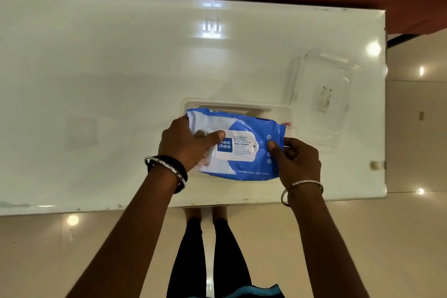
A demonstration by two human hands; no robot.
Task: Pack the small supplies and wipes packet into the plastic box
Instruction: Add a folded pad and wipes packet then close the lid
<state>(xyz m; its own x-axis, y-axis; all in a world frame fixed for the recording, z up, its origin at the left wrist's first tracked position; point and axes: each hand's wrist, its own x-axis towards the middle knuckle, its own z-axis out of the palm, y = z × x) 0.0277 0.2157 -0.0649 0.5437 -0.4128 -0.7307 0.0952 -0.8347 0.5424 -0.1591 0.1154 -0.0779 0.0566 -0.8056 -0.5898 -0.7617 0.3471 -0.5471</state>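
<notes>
Blue and white, the wipes (238,145) lie flat, label up, over the mouth of the box (278,107), covering nearly all of it; only the box's rim shows at 12 o'clock and a sliver at 3. Each end of the packet is held so it can be lowered level and squared to the opening: the left hand (187,144) grips the end at 9 o'clock, thumb pressed on the label and fingers tucked beneath, while the right hand (296,161) pinches the 4 o'clock corner with thumb on top. Under the far edge of the wipes a few dark and pink bits (287,124) peek out, probably the small supplies already inside, which would explain the packet going on top as the last layer. At 2 o'clock from the box, touching or just beside its corner, the clear lid (324,94) rests on the white desk (108,75), parked within the right hand's reach for closing.
</notes>
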